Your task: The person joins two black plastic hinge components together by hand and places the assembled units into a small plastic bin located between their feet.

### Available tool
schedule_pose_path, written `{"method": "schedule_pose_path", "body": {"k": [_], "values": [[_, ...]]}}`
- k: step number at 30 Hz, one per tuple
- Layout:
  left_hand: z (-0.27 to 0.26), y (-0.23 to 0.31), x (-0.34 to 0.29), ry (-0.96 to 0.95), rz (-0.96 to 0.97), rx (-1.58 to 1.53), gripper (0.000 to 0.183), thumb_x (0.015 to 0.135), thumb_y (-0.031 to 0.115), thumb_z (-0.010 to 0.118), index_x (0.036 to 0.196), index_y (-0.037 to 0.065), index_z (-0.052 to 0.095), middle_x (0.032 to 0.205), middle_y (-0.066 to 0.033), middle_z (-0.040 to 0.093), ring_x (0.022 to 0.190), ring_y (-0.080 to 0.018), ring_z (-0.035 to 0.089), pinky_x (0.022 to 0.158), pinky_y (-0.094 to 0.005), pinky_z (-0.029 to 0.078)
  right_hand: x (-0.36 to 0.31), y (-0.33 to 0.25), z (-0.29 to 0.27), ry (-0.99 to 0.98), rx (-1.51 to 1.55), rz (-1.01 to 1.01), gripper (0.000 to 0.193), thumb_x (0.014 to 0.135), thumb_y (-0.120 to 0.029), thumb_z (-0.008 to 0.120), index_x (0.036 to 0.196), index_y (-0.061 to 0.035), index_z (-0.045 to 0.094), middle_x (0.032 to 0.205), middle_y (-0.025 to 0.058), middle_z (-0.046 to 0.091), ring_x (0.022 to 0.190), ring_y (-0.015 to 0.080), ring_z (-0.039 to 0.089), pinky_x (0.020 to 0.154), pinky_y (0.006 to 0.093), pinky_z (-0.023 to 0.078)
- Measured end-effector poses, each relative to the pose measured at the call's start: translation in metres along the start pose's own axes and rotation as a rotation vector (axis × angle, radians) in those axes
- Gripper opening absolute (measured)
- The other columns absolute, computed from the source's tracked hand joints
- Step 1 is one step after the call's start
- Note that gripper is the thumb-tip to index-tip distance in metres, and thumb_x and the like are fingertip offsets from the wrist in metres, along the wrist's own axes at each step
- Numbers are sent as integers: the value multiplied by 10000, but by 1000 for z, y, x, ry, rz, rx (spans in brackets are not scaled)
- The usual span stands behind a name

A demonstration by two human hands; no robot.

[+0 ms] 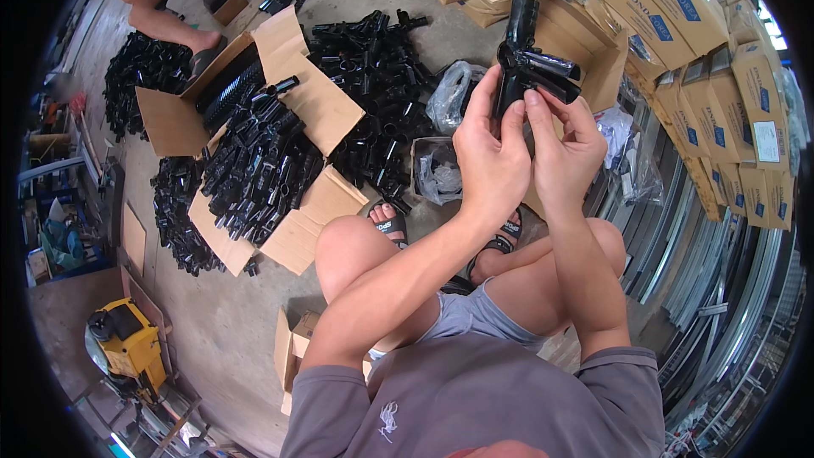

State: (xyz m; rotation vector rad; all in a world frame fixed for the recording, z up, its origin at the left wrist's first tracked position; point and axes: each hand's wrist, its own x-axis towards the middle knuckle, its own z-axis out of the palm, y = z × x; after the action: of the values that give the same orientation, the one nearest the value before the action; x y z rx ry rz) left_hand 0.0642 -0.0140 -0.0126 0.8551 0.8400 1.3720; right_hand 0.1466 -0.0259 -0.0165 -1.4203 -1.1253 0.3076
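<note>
Holding a black plastic pipe connector (530, 64) up above the bent knees, the left hand (490, 157) and right hand (564, 153) both close their fingers on its lower end, thumbs pressing side by side. To seat the pieces well, I judge the grip should stay firm near the joint and the push straight. Beyond the connector lie an opened cardboard box (288, 110) heaped with similar black parts, and stacked cartons (721, 59) to its right.
</note>
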Motion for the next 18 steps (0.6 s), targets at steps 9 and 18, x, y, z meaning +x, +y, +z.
{"method": "schedule_pose_path", "body": {"k": [9, 18], "values": [[-1, -4, 1, -5, 0, 24, 438, 975, -27, 529, 1390, -130, 434, 1167, -187, 657, 1044, -153, 637, 884, -282, 529, 2, -2, -8, -68, -82, 19, 189, 870, 0, 737, 1056, 36, 730, 962, 65, 698, 940, 115, 652, 844, 236, 486], [-4, -7, 4, -70, -99, -130, 507, 961, -55, 558, 1427, -127, 371, 1292, -190, 598, 1147, -182, 612, 973, -303, 531, 9, 0, -11, -109, -78, 68, 195, 882, -30, 738, 1062, 45, 726, 947, 62, 687, 862, 102, 640, 787, 225, 487]]}}
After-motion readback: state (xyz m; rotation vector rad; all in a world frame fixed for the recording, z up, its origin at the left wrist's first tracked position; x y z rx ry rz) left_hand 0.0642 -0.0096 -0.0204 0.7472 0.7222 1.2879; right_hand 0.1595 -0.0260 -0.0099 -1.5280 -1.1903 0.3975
